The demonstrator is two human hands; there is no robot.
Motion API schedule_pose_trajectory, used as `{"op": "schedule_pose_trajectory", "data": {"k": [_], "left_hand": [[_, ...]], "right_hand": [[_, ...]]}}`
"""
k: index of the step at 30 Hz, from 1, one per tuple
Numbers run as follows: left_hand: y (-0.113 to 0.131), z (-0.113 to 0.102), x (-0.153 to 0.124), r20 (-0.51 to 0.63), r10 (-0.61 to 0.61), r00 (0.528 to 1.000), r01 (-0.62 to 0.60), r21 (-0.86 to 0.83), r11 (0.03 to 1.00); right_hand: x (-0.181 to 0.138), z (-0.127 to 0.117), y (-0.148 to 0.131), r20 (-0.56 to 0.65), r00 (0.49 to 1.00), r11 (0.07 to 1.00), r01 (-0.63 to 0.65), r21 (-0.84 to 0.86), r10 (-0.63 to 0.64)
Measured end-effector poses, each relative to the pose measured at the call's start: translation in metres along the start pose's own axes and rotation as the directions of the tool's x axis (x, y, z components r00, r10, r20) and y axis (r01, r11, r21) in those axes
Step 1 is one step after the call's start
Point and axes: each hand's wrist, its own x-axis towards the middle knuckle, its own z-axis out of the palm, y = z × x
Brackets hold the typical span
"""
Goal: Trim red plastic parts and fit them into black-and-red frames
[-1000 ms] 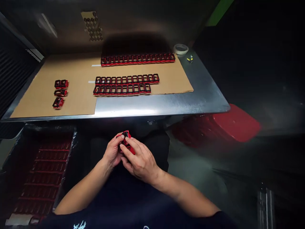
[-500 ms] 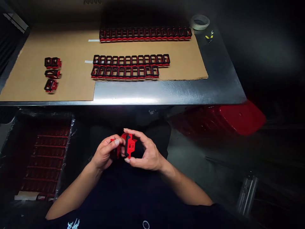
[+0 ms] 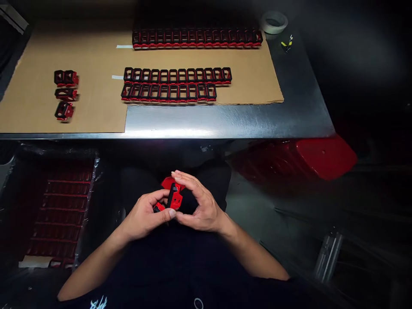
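Between both hands, in front of my body, is a red and black plastic part (image 3: 175, 197), tilted slightly. My right hand (image 3: 201, 204) grips it from the right, fingers at its top and thumb at its lower end. My left hand (image 3: 149, 214) closes on its left side, thumb at the lower edge. Another red piece shows behind the part and near the left fingers; whether it belongs to the same part I cannot tell. Similar red and black frame-like parts (image 3: 174, 76) stand in rows on the cardboard (image 3: 93, 107).
A metal table (image 3: 225, 122) lies under the cardboard. A few more parts (image 3: 66, 93) sit at the left. A tape roll (image 3: 274, 23) and small yellow-handled cutters (image 3: 287, 44) are at the back right. Below left is a plastic-lined box (image 3: 85, 214) with stacked red parts; a red stool (image 3: 325, 159) stands right.
My left thumb has moved down and right to the part's lower edge. The part has tilted a little in my hands. The view has shifted slightly.
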Motion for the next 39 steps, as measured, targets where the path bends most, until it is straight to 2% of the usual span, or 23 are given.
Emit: {"op": "schedule_pose_trajectory", "data": {"k": [3, 5, 7, 10, 13, 16, 19, 21, 24, 27, 31, 35, 39], "left_hand": [[0.001, -0.003, -0.003, -0.049, 0.027, 0.998, -0.021, 0.121, 0.992], [0.000, -0.005, -0.004, -0.050, 0.060, 0.997, -0.049, 0.204, 0.978], [-0.001, -0.006, -0.006, -0.040, 0.104, 0.994, -0.088, 0.279, 0.956], [-0.003, -0.006, -0.006, -0.044, 0.192, 0.980, -0.160, 0.385, 0.909], [-0.005, -0.005, -0.005, -0.053, 0.304, 0.951, -0.242, 0.484, 0.841], [-0.005, -0.007, -0.004, -0.022, 0.370, 0.929, -0.302, 0.534, 0.790], [-0.007, -0.010, -0.003, 0.017, 0.404, 0.914, -0.346, 0.552, 0.759], [-0.010, -0.013, -0.003, 0.007, 0.409, 0.913, -0.339, 0.570, 0.748], [-0.013, -0.017, -0.003, -0.029, 0.375, 0.927, -0.291, 0.576, 0.764], [-0.015, -0.017, -0.005, -0.057, 0.354, 0.934, -0.275, 0.519, 0.809], [-0.017, -0.011, -0.006, -0.081, 0.320, 0.944, -0.284, 0.298, 0.911], [-0.024, -0.003, -0.006, -0.077, 0.318, 0.945, -0.314, 0.059, 0.948], [-0.025, 0.003, -0.004, -0.116, 0.367, 0.923, -0.360, 0.078, 0.930]], "right_hand": [[-0.005, -0.013, -0.004, -0.001, 0.983, 0.967, -0.178, 0.184, 0.181], [-0.008, -0.019, -0.004, 0.032, 0.942, 0.867, -0.319, 0.382, 0.333], [-0.011, -0.019, -0.004, 0.131, 0.889, 0.720, -0.436, 0.540, 0.440], [-0.011, -0.014, -0.004, 0.268, 0.821, 0.548, -0.544, 0.635, 0.505], [-0.009, -0.008, -0.005, 0.317, 0.801, 0.498, -0.573, 0.651, 0.508], [-0.008, -0.004, -0.007, 0.320, 0.804, 0.532, -0.578, 0.619, 0.501], [-0.006, -0.001, -0.010, 0.263, 0.817, 0.617, -0.564, 0.549, 0.513], [-0.006, 0.001, -0.011, 0.201, 0.854, 0.714, -0.513, 0.476, 0.480], [-0.008, 0.003, -0.010, 0.121, 0.926, 0.853, -0.377, 0.361, 0.358], [-0.010, 0.006, -0.007, 0.064, 0.974, 0.931, -0.227, 0.287, 0.217], [-0.008, 0.009, -0.005, 0.028, 0.996, 0.970, -0.094, 0.223, 0.090], [-0.006, 0.010, -0.004, 0.036, 0.998, 0.983, -0.062, 0.171, 0.057], [-0.007, 0.011, -0.001, 0.058, 0.998, 0.993, -0.043, 0.110, 0.036]]}}
